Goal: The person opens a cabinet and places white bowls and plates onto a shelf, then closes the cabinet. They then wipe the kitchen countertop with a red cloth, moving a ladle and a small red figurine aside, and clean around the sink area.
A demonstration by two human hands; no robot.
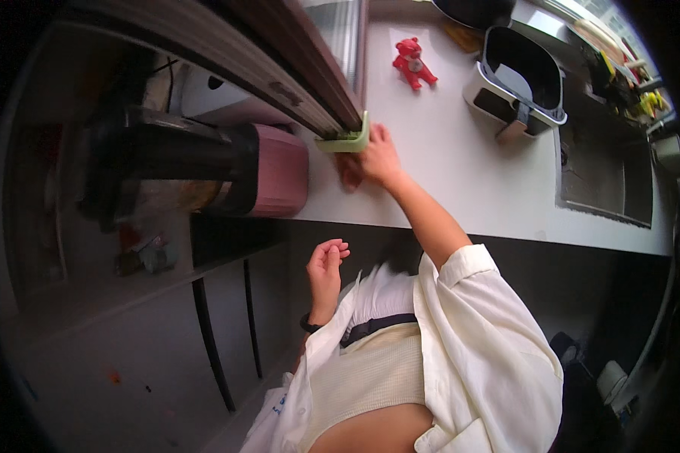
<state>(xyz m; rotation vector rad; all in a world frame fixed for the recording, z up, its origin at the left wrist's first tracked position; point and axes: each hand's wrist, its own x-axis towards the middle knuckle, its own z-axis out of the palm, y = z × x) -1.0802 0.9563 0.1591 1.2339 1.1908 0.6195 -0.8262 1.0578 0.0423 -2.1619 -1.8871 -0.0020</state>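
Note:
My right hand (381, 156) reaches over the white countertop (459, 187) to a light green corner guard (340, 145) on the lower corner of an open window sash (306, 68). Its fingers are beside the guard, partly hidden; their grip is unclear. A blurred brownish shape (349, 173) lies just under the guard; I cannot tell what it is. My left hand (326, 266) is held in front of my body below the counter edge, fingers loosely curled together with nothing seen in them. A red bear figurine (412, 63) lies on the counter beyond my right hand.
A pink and black appliance (280, 170) stands at the left of the counter, with a white device (221, 96) behind it. Toward the right are an air fryer basket (515, 107) and a sink (595, 164). A dark pan (476, 11) is at the back. The window sash juts over the counter.

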